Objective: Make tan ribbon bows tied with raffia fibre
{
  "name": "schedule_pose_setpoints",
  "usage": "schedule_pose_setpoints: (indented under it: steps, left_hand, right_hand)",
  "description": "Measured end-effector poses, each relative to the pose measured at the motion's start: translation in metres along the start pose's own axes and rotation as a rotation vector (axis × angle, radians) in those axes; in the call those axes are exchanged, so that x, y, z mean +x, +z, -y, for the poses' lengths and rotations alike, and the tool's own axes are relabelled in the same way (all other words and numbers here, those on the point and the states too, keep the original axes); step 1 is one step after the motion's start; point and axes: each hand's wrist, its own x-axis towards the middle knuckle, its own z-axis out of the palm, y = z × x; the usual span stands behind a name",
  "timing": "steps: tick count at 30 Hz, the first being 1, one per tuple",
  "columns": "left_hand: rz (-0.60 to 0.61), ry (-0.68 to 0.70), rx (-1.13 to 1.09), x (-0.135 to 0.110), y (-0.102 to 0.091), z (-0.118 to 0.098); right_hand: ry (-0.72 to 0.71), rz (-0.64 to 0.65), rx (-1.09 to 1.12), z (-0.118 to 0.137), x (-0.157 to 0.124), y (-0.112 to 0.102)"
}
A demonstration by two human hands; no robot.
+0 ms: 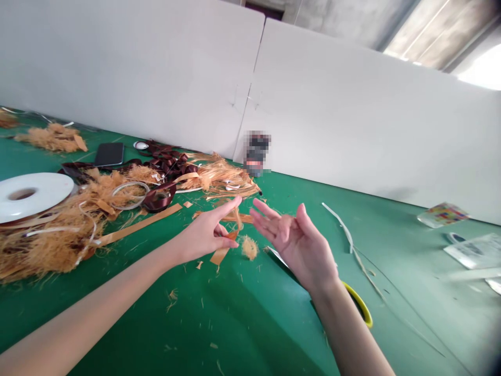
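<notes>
The left hand point(205, 232) comes in from the lower left with its index finger stretched toward the upper right and its other fingers loosely bent. A tan strip point(221, 256) frayed into fibres runs up past its fingertips, but I cannot tell whether the hand pinches it. The right hand point(299, 245) rises from the lower right just beside it, palm turned toward the left hand, fingers slightly spread and curled, with a wisp of tan fibre point(285, 222) at the fingers. A small fibre tuft point(249, 248) sits between the two hands, on the green tabletop point(164, 318) or just above it. Scattered fibre bits lie below them. At the left of the frame, a large heap of frayed tan fibre point(50, 245) sits beside a white ribbon spool point(31, 196), with a flat tan strip point(136, 224) and a coil of clear tubing point(131, 196) on top of or against it. Dark maroon ribbon point(168, 167) and a black phone point(109, 154) lie further up. A long white strip point(340, 224) curves across the right side, near a yellow ring point(362, 305) under the right forearm. A colourful packet point(442, 214) lies at the right edge, and white partition panels point(352, 109) stand behind the tabletop.
</notes>
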Motion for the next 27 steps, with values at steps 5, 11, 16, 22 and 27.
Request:
schedule_pose_setpoints:
  steps: [5,11,16,22,27]
  left_hand:
    - [-0.028,0.024,-0.048,0.001,-0.001,-0.001]
    - [-0.109,0.089,-0.165,0.003,-0.006,-0.003]
    - [-0.058,0.035,-0.099,-0.001,0.0,-0.007]
    - [0.004,0.046,-0.017,-0.008,0.008,-0.011]
    - [-0.043,0.058,0.018,-0.004,0.005,-0.007]
  right_hand:
    - [0.231,0.085,0.086,0.005,-0.001,0.0]
    - [0.519,0.344,-0.275,0.001,-0.008,-0.009]
    - [0.165,0.428,-0.103,0.005,-0.013,-0.007]
    - [-0.51,-0.084,-1.137,-0.01,-0.004,-0.002]
    - [-0.389,-0.131,-0.883,-0.01,-0.008,0.004]
